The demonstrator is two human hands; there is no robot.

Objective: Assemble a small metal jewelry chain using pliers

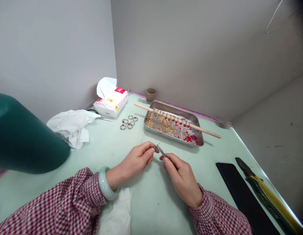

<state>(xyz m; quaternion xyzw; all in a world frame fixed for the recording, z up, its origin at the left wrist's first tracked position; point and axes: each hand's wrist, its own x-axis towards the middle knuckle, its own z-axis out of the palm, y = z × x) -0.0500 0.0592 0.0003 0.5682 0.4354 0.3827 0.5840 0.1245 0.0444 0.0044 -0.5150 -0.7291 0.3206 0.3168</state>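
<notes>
Two hands are closed over the middle of the worktop: a small wire ring (157, 145) is pinched by the left hand (136, 160), and thin pliers (162, 151) are gripped by the right hand (182, 178). Ring and tips are best kept steady, just in front of the bead tray (199, 141).

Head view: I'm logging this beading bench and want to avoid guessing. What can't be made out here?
- What the left hand pinches: too small, hidden by its fingertips.
- The thin metal tool in the right hand: its handle is covered by the hand.
- The green object at left: cut off by the frame edge.
- The pliers and black case: cut off at lower right.
- Beads in the tray: too small to count.
</notes>
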